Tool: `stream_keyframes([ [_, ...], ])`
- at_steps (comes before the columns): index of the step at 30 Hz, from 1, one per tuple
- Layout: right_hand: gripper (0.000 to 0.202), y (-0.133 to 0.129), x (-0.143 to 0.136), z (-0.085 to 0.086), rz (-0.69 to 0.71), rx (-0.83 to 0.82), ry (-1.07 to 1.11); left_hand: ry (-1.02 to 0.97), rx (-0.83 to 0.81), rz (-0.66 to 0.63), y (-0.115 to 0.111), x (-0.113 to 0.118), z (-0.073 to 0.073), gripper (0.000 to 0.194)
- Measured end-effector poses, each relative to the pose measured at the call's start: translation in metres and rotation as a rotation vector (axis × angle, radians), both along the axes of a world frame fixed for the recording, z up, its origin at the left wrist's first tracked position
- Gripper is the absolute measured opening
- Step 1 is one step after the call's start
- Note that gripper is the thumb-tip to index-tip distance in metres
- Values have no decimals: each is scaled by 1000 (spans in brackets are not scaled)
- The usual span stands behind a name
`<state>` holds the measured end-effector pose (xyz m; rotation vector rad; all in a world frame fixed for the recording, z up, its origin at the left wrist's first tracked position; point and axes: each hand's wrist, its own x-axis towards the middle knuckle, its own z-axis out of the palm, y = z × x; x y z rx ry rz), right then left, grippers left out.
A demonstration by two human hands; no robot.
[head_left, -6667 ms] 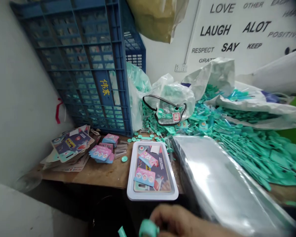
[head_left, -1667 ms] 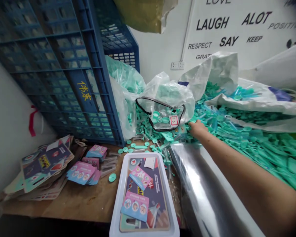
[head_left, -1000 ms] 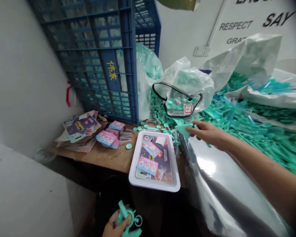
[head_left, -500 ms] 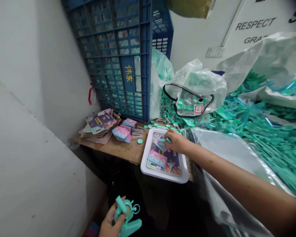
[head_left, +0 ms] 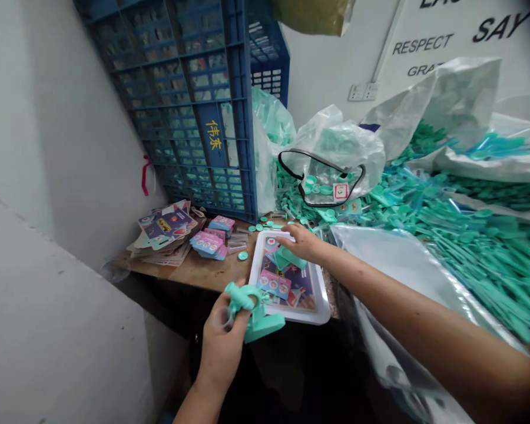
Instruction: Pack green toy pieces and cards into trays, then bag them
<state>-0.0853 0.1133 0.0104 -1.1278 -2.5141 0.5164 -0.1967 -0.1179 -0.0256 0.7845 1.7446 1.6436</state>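
Left hand (head_left: pixel 224 341): fingers closed round bunched teal plastic toy parts (head_left: pixel 265 327), by tray's near-left corner.
Right hand (head_left: pixel 301 242): fingers loosely spread above flat teal pieces (head_left: pixel 287 259); contact, can't tell.
White tray (head_left: pixel 323 312): flat teal pieces, pink-blue card (head_left: pixel 274 285) on dark printed backing card (head_left: pixel 308 284).

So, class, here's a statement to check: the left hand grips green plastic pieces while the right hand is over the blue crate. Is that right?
Not quite: the right hand is over the white tray instead, as the head view shows. The left hand does grip green plastic pieces.
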Motion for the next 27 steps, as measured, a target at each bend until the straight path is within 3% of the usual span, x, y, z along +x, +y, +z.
stream_keyframes([
  [3,30,-3,28,10,49,-38,89,65,-62,-166,31,5,12,46],
  [5,29,-6,51,17,54,-66,127,138,-95,-180,51,6,14,44],
  [12,30,-23,116,24,-9,-149,198,278,-121,-241,103,13,1,51],
  [17,30,-48,143,23,10,-187,230,378,-141,-226,112,15,-11,81],
  [23,32,-80,162,24,29,-193,203,400,-78,-196,107,9,-26,74],
  [27,31,-101,166,27,20,-176,198,401,13,-154,99,5,-35,59],
])
